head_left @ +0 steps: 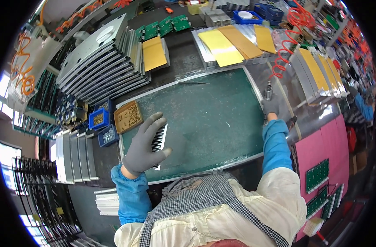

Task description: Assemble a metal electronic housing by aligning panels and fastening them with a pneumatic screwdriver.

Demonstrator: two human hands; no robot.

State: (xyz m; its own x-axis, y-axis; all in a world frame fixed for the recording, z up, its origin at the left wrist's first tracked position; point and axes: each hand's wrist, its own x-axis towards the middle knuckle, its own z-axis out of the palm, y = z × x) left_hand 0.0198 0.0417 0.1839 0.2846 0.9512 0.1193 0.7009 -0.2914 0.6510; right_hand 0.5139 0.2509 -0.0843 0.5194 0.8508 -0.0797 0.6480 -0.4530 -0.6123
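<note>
My left hand (145,146), in a grey glove with worn fingertips, is spread over a slotted white-and-black strip (158,142). It hides part of the strip, and whether it presses on it I cannot tell. The strip lies near the left end of the green work mat (208,115). Past the mat's right border, my right hand (271,108), also gloved in grey, is closed around a slim air screwdriver (269,92). A red coiled hose (280,61) runs up from the tool. The screwdriver's lower end is mostly hidden by the hand.
A wooden box of screws (137,106) and blue bins (98,119) sit left of the mat. Stacked metal panels (101,61) rise behind them. Yellow sheets (220,47) lie on metal parts at the back. A thin rod (194,83) rests on the mat. Green circuit boards (317,176) are at right.
</note>
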